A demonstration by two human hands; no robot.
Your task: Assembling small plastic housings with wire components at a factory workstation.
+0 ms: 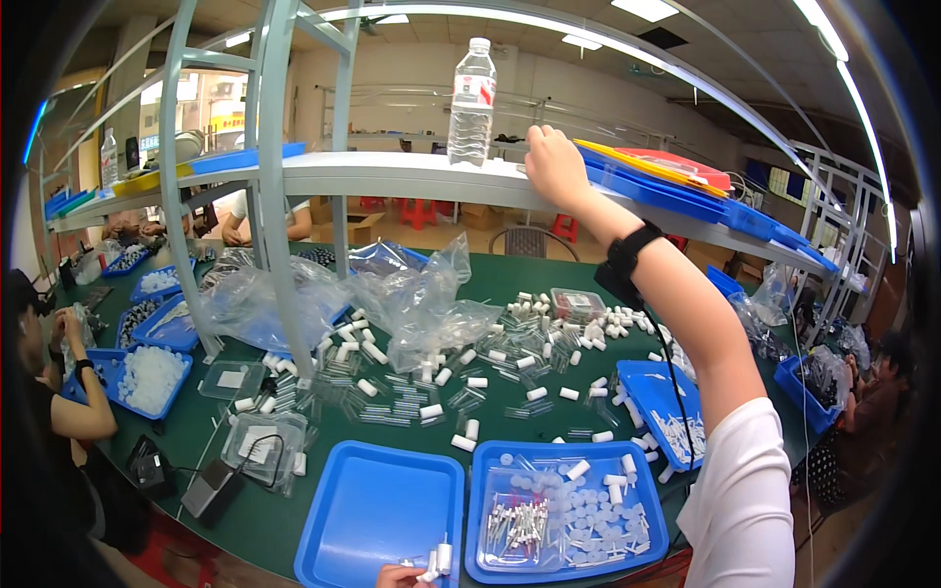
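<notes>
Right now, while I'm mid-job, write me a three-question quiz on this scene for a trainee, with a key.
1. Which of the person's hands is raised to the shelf? a) the left b) the right
2. True or false: the clear bottle lies on its side.
3. Fill in: of the two blue trays nearest the person, the one on the ____ holds the cluster of thin metallic-looking pieces.

Key:
1. b: the right hand is up there.
2. False: it stands upright on the shelf.
3. Right: the right-hand tray holds them.
</notes>
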